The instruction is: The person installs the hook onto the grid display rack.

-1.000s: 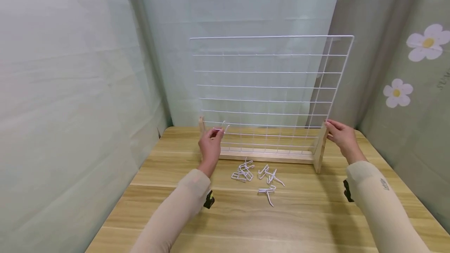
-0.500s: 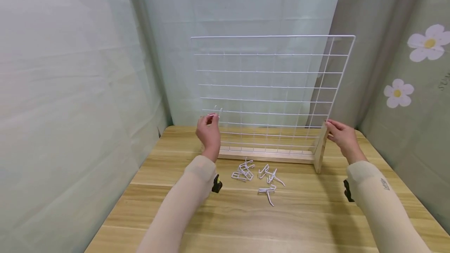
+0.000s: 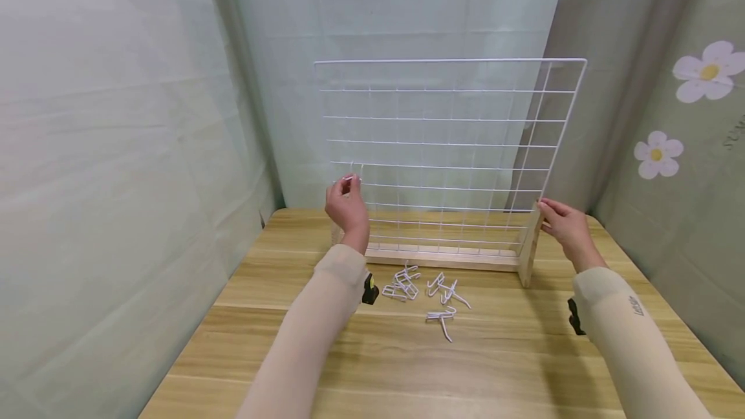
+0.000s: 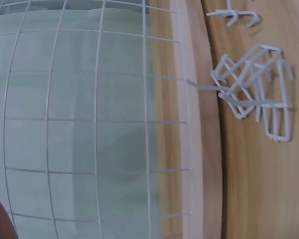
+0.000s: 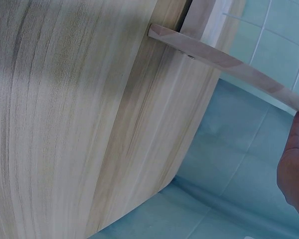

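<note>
My left hand [image 3: 347, 207] pinches a white wire hook [image 3: 362, 172] at the lower left of a white wire grid panel [image 3: 451, 60]. The hook's two prongs point up and overlap the grid wires in the head view. Only a sliver of the left hand [image 4: 0, 219] shows in the left wrist view. The panel stands upright in a wooden base [image 3: 442, 258]. My right hand [image 3: 567, 231] grips the top of the base's right wooden upright [image 3: 529, 244] between thumb and fingers. That upright [image 5: 229, 64] slants across the right wrist view, the hand at its end.
Several white wire hooks lie in front of the base: a tangled cluster [image 3: 405, 284], a pair beside it [image 3: 448, 291], and a single hook [image 3: 442, 317] nearer me. A wood-grain table [image 3: 384, 367] carries everything. Pale curtains [image 3: 145, 147] hang around the back and sides.
The left hand has risen with the hook and shifted slightly left, bringing its prongs up to a higher grid wire. The right hand has kept its place on the upright.
</note>
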{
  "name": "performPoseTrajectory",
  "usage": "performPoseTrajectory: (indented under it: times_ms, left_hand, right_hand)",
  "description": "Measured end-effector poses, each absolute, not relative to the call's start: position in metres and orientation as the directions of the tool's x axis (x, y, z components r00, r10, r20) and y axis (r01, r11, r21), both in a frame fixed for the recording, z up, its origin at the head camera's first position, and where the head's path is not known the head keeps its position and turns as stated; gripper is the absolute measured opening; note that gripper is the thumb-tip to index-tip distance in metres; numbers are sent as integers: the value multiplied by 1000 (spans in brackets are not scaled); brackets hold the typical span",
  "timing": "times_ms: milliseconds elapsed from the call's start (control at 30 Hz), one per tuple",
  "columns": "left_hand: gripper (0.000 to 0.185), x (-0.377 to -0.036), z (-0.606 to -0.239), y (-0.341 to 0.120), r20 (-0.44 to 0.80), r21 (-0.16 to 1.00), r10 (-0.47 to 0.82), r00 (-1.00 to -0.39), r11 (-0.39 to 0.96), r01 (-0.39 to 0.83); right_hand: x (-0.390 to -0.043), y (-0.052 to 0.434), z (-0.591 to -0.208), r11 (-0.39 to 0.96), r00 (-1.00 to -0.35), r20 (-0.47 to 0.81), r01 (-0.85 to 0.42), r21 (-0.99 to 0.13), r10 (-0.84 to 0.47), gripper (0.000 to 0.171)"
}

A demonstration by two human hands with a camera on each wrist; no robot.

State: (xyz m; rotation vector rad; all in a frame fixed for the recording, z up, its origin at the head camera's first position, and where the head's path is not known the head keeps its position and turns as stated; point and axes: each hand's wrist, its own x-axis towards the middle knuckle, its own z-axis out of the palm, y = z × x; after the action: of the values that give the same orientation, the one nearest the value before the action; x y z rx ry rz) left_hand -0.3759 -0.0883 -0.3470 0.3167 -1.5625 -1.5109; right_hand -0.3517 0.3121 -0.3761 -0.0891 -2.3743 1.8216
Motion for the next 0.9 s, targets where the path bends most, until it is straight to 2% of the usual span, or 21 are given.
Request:
performPoseTrajectory:
  times_ms: [267, 600, 900]
  left_hand:
    - [15, -381, -337, -78, 371, 904, -744, -556, 153, 399]
    - [14, -389, -338, -76, 384, 905, -777, -498, 210, 369]
    - [15, -390, -344, -73, 357, 927, -769, -531, 221, 302]
  right_hand:
    - [-353, 313, -377, 257, -987, 80, -42, -965, 139, 64]
    - [-354, 312, -379, 249, -986, 84, -47, -967, 143, 64]
    - [-351, 311, -379, 240, -984, 85, -46, -970, 156, 63]
